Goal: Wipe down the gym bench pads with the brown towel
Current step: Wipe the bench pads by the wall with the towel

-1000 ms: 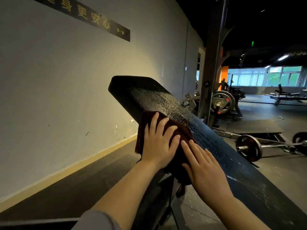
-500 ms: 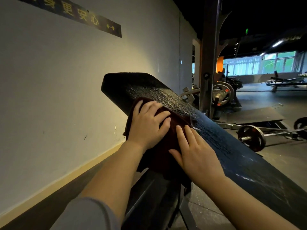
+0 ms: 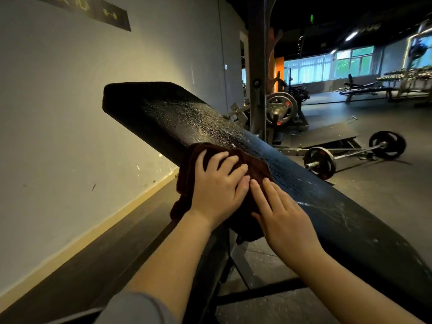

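The brown towel (image 3: pixel 247 164) lies bunched on the inclined bench pad (image 3: pixel 304 190), roughly at the pad's middle, draped over its near edge so that a fold hangs down toward 7 o'clock. The pad is a long black slab whose long axis runs from its raised end at 10 o'clock to its lower end at 4 o'clock; its upper face glistens with wet beads above the towel and shows pale streaks below it.

The left hand (image 3: pixel 217 183) rests on top of the towel, fingers loosely spread and slightly bent, pressing the cloth into the pad. The right hand (image 3: pixel 280 216) lies just beside it at 4 o'clock, fingers straight and together, its fingertips on the towel's lower edge and its palm flat along the pad. The two hands touch at the fingertips. Neither pinches the cloth; both bear down on it.

The left hand sits nearer the towel's bulk, so it likely drives the stroke, and the beaded stretch yet to be wiped lies up the axis toward 10 o'clock.

Beyond the pad, a pale wall (image 3: pixel 70 113) fills the 9 o'clock side. A loaded barbell (image 3: pixel 350 155) lies on the floor at 3 o'clock, with a rack post (image 3: pixel 257 66) at 1 o'clock.
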Demonstrator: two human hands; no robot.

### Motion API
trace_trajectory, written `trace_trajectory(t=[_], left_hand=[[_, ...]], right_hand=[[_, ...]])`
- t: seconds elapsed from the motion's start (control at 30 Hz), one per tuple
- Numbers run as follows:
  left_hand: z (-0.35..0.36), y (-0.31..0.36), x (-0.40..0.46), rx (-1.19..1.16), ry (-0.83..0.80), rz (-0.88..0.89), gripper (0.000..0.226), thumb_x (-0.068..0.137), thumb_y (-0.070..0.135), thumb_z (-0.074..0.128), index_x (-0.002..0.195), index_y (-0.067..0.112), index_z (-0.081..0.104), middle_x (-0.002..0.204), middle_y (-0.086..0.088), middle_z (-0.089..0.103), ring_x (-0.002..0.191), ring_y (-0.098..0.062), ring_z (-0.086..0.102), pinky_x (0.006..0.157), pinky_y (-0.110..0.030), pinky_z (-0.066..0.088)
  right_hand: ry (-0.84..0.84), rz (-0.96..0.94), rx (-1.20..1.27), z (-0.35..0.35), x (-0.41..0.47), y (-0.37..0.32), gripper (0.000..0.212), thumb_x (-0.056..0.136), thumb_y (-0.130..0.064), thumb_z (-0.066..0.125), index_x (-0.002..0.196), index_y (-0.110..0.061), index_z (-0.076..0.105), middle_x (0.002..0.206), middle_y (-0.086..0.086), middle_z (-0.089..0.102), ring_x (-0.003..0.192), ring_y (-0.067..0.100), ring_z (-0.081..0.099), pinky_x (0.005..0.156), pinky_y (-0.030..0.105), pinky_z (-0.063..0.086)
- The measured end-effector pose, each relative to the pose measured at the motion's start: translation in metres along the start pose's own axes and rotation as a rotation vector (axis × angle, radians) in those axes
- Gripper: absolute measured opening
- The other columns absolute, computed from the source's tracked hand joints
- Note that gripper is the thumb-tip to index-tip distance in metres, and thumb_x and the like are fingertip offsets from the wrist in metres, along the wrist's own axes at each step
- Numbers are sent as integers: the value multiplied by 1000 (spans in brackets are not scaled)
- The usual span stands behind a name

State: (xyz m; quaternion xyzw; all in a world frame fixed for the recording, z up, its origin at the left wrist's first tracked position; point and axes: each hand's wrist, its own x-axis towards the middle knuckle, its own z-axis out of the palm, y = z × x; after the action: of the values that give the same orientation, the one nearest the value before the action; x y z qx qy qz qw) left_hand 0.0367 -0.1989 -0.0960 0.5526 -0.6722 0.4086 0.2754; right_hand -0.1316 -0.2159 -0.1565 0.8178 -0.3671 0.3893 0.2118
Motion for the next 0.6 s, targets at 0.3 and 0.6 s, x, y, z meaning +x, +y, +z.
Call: trace_trajectory(t=[0.3,0.6], left_hand=[[33,103,-34,-26,-71,246,38,95,47,47,113,24,72,119,-1,68,115,-25,57,106,-50,27],[15,12,-5,133,38,390,50,102,52,36,113,17,70,118,-11,68,113,-29,64,101,-42,34]], right_hand=[[-224,171,-93,-33,-110,69,57,103,-50,30,148,-16,34,135,18,58,118,34,62,93,46,52],[-238,151,-27,-29,-49,28,70,90,-50,49,146,-10,42,138,22,55,121,41,57,98,50,49]])
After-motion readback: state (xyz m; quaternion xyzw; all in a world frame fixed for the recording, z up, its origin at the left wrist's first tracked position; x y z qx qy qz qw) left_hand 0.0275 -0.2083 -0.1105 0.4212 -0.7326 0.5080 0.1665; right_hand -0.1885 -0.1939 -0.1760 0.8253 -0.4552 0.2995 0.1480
